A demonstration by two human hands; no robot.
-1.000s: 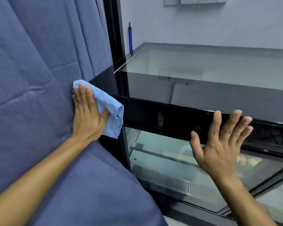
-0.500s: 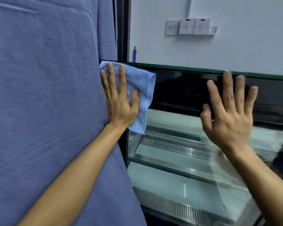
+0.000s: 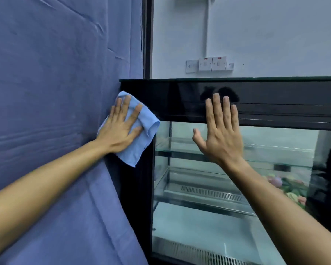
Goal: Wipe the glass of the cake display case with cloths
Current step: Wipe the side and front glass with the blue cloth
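Note:
The cake display case (image 3: pixel 180 96) has a glossy black frame and a clear front glass (image 3: pixel 199 217) with glass shelves and a metal grille inside. My left hand (image 3: pixel 120 129) presses a light blue cloth (image 3: pixel 145 138) flat against the case's upper left corner, fingers spread, beside a blue curtain. My right hand (image 3: pixel 220 134) lies flat with straight fingers on the front glass, its fingertips reaching the black top band. It holds nothing.
A blue curtain (image 3: pixel 55 111) hangs along the left, touching the case's side. Behind the case is a white wall with a row of switches (image 3: pixel 208 64). Colourful items (image 3: pixel 287 188) show blurred inside at lower right.
The view has dropped lower, level with the case front. My left hand and cloth slid down to the left corner post. My right hand settled flat on the glass.

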